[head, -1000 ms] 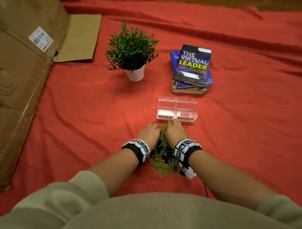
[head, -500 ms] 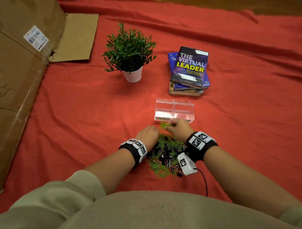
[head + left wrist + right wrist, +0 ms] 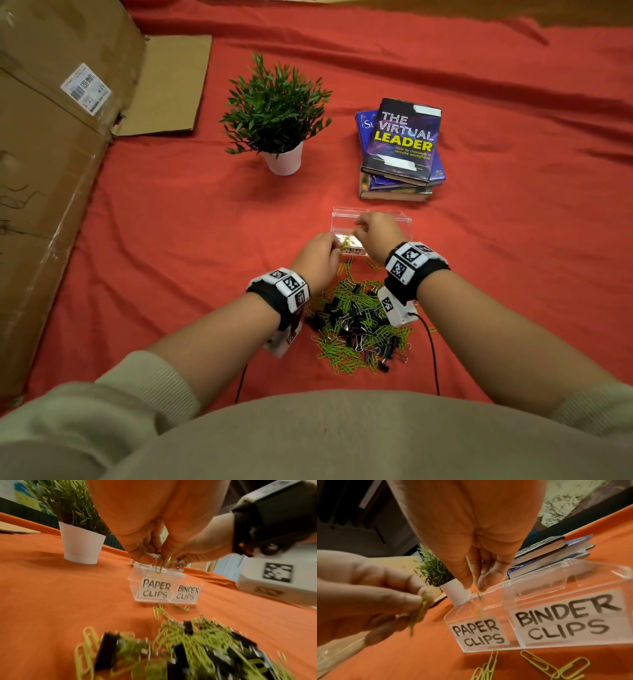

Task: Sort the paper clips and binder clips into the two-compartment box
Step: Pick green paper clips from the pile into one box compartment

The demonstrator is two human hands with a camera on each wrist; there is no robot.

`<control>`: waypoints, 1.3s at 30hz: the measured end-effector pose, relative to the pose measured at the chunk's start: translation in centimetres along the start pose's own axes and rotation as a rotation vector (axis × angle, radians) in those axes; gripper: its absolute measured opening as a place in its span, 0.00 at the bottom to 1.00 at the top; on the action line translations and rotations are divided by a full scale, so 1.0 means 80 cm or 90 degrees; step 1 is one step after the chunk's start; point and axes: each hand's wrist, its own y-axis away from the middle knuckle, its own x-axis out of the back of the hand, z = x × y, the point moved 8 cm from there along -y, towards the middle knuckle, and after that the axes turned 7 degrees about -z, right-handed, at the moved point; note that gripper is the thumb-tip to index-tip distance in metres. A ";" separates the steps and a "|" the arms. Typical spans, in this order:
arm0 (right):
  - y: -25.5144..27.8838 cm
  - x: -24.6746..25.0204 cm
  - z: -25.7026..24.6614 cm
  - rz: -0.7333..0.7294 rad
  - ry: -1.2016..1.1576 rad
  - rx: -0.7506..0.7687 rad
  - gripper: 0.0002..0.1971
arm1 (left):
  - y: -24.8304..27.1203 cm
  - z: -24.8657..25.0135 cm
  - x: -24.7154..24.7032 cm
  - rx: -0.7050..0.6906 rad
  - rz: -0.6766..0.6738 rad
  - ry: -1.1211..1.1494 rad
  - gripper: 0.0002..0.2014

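A clear two-compartment box [image 3: 402, 219] stands on the red cloth, labelled PAPER CLIPS [image 3: 156, 589] on the left and BINDER CLIPS [image 3: 565, 619] on the right. My left hand [image 3: 334, 245] pinches a few green paper clips [image 3: 421, 608] at the box's front left corner. My right hand [image 3: 473, 586] hovers over the paper clips compartment with a thin clip [image 3: 479, 597] hanging blurred from its fingertips. The mixed pile [image 3: 356, 325] of green paper clips and black binder clips lies between my wrists, nearer to me than the box.
A few loose paper clips [image 3: 539, 661] lie just in front of the box. A potted plant [image 3: 277, 113] stands far left of the box and a stack of books [image 3: 400, 147] behind it. A large cardboard box [image 3: 51, 171] fills the left side.
Both hands left the pile and moved forward to the box. The right hand rose from the box's front to above it; the left hand lifted with green clips.
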 end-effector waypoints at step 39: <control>0.095 -0.099 0.076 -0.109 0.187 0.001 0.12 | 0.016 -0.025 -0.099 -0.012 -0.168 -0.242 0.12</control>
